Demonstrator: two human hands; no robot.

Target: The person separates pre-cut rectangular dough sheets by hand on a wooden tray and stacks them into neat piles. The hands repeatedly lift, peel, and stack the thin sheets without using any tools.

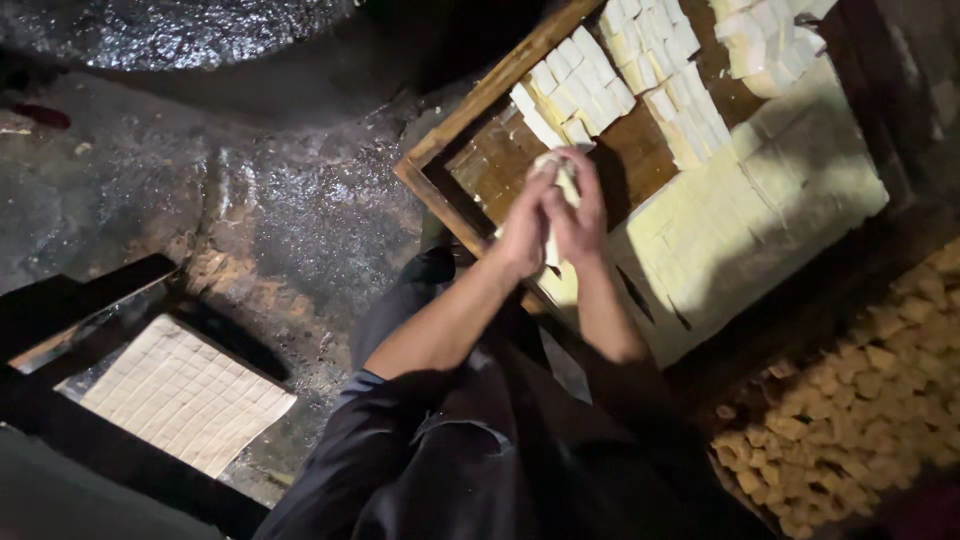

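Both my hands are pressed together over the near left corner of a wooden tray (470, 105). My left hand (522, 228) and my right hand (583, 212) clamp a small stack of pale tofu pieces (560, 172) between the palms. The tray holds rows of cut white tofu blocks (640, 60) at its far side and an uncut pale slab (740, 215) on its right. Bare brown board (635, 150) shows just beyond my fingers.
A heap of golden fried tofu cubes (860, 400) lies at the lower right. A second board with a scored tofu slab (185, 395) sits at the lower left on a dark frame. The floor (290, 215) is wet and dark. A large black pan (170, 30) is at the top left.
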